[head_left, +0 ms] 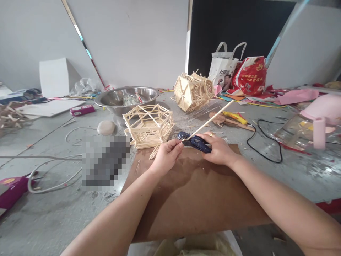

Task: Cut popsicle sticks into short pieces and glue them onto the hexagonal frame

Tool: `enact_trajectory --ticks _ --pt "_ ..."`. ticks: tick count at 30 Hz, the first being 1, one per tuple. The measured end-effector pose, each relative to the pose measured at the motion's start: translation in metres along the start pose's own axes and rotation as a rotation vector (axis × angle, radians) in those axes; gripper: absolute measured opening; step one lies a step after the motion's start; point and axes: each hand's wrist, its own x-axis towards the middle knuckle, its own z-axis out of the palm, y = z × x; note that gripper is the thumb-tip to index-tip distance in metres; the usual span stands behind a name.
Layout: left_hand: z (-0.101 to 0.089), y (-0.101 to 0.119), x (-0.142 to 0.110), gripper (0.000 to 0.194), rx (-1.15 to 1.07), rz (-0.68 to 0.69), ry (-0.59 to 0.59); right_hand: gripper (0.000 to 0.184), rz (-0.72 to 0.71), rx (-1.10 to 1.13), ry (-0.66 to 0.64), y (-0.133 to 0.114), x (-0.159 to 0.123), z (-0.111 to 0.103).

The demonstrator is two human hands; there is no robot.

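Observation:
Over the brown board (202,199), my left hand (166,154) pinches the near end of a thin wooden stick (210,121). The stick slants up to the right, away from me. My right hand (220,147), with a ring on one finger, is closed around a dark blue hand cutter (197,143). The cutter's dark jaws meet the stick close to my left fingertips; whether they are closed on it I cannot tell. Just beyond my left hand stands an open six-sided stick frame (149,124). Several short sticks (154,152) lie beside its base.
A steel bowl (128,89) stands behind the frame. Farther back sits a larger stick lantern-like model (193,91). On the right are a yellow-handled tool (234,116), a black cable (262,153) and a clear jug (293,133). A white round object (106,127) lies left.

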Motion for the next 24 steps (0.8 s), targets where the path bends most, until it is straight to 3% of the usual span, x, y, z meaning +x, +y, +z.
enact_trajectory --ticks 17,24 --pt "-0.001 -0.003 0.002 0.030 0.032 0.016 0.017 0.046 0.016 -0.093 -0.001 -0.005 0.001 -0.001" --pt "-0.002 -0.008 0.004 0.029 0.156 -0.051 0.127 0.067 0.046 -0.232 0.045 0.018 0.008 -0.008"
